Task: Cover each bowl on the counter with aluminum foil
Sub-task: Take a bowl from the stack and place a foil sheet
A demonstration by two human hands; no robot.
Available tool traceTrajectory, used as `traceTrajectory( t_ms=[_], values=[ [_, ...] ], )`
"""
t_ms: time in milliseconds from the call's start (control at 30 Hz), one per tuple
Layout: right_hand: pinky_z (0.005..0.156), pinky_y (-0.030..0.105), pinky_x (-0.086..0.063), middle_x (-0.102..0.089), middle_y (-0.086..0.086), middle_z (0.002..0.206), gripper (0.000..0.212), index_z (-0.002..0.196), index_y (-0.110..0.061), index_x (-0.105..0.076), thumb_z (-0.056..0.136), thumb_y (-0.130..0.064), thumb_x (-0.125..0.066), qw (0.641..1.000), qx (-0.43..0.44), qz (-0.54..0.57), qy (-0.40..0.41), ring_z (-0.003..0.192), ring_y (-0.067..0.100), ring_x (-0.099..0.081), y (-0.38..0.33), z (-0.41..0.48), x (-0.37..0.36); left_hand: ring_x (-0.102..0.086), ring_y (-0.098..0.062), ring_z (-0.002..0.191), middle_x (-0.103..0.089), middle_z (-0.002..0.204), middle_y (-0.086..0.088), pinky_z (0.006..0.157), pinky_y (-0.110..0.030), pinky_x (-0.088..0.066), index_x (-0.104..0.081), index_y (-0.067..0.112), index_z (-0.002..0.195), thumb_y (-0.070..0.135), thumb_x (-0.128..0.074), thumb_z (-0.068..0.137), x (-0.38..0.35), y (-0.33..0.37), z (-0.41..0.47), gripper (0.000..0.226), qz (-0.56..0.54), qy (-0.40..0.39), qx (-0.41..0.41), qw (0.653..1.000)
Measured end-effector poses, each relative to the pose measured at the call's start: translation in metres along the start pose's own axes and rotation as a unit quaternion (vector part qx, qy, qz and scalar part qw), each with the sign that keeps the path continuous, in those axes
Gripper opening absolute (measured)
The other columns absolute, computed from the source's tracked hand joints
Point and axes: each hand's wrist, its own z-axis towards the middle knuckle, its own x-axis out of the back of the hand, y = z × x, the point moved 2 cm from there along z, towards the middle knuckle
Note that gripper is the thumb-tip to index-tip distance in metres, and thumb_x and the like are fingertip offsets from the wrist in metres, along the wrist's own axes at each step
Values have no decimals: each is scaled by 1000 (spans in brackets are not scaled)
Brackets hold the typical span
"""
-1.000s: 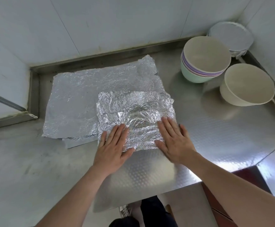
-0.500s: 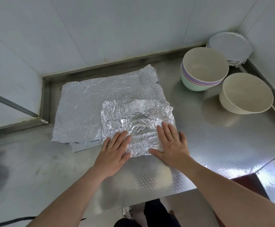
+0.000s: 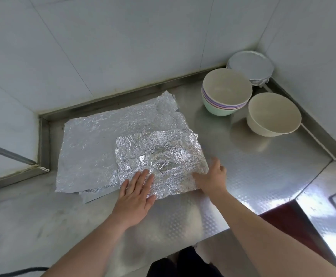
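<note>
Rightward slides the right grip (image 3: 211,176), loose-fingered, to the crumpled silver foil sheet (image 3: 161,154)'s edge near the steel bench (image 3: 253,166) front, left grip (image 3: 137,189) flat on it; one foil-capped round bowl (image 3: 250,65) in the back-right corner is done, while stacked pastel bowls (image 3: 226,90) and the wide cream bowl (image 3: 273,114) remain uncovered.

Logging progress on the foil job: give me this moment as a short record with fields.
covered: one foil-covered bowl in the back corner
uncovered: single bowl; nested stack of bowls
foil: crumpled top sheet lying on larger foil sheets
left hand: flat on the top sheet
right hand: at its right edge, grip unclear
</note>
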Motion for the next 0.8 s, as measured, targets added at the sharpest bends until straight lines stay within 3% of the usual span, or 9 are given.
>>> traceTrajectory(
  t_ms=[67, 133, 233, 333, 500, 600, 667, 733, 800],
  values=[
    [72, 29, -47, -45, 10, 121, 65, 138, -16, -37, 81, -15, -69, 994, -79, 78, -13, 89, 24, -52, -3, -1, 4, 42, -7, 134, 43, 148, 15, 112, -41, 21, 31, 35, 144, 55, -2, 98, 1, 1, 1, 61, 2, -5, -2, 1000],
    [47, 22, -42, -56, 7, 85, 37, 115, -9, -55, 79, -5, -63, 984, -126, 122, -25, 63, 21, -53, -4, -1, 7, 41, -8, 135, 41, 149, 14, 114, -40, 20, 30, 35, 145, 57, -3, 97, 3, 2, 1, 62, 1, -13, -4, 1000],
    [46, 23, -33, -51, 7, 61, 15, 89, -2, -65, 76, 4, -61, 979, -120, 160, -42, 46, 18, -43, -10, -5, 15, 32, -11, 140, 35, 153, 12, 116, -43, 15, 22, 34, 149, 65, -16, 94, 12, 6, -4, 73, -7, -5, 4, 1000],
    [44, 20, -34, -55, 11, 70, 17, 93, -1, -65, 78, 6, -65, 958, -103, 258, -79, 43, 14, -46, -29, -19, 25, 8, -14, 148, 6, 162, 3, 117, -41, 6, -7, 27, 154, 57, -37, 90, 30, 21, -13, 76, -22, 98, -12, 995],
    [47, 19, -44, -54, 12, 78, 16, 98, 0, -58, 86, 0, -67, 900, -64, 401, -159, 47, 11, -54, -77, -56, 54, -54, -25, 124, -56, 137, -6, 102, -39, -45, -60, 14, 128, 26, -35, 89, 84, 47, -20, 47, -100, 257, -79, 958],
    [64, 30, -52, -66, 13, 91, 47, 110, -4, -54, 86, -42, -67, 868, -23, 459, -189, 71, 22, -66, -105, -79, 90, -69, -29, 95, -70, 113, -7, 73, -38, -55, -64, 12, 122, 18, -40, 90, 134, 57, -30, 41, -136, 335, -40, 932],
    [78, 37, -55, -71, 11, 109, 73, 123, -14, -52, 75, -68, -58, 873, 20, 423, -244, 95, 21, -69, -113, -96, 113, -68, -33, 86, -72, 104, -9, 67, -40, -54, -61, 14, 128, 11, -48, 94, 169, 67, -40, 36, -163, 353, -7, 921],
    [86, 42, -57, -66, 6, 123, 89, 133, -19, -49, 63, -74, -62, 880, 65, 373, -287, 108, 18, -66, -116, -115, 126, -67, -33, 85, -72, 101, -10, 66, -39, -51, -58, 13, 132, 9, -54, 94, 196, 88, -46, 38, -167, 384, -15, 908],
    [86, 40, -57, -64, 1, 125, 82, 131, -19, -54, 67, -67, -68, 890, 116, 314, -308, 110, 15, -65, -120, -131, 129, -68, -27, 91, -71, 107, -5, 66, -32, -51, -58, 14, 130, 13, -52, 93, 215, 124, -47, 38, -143, 400, -63, 903]
  ],
)
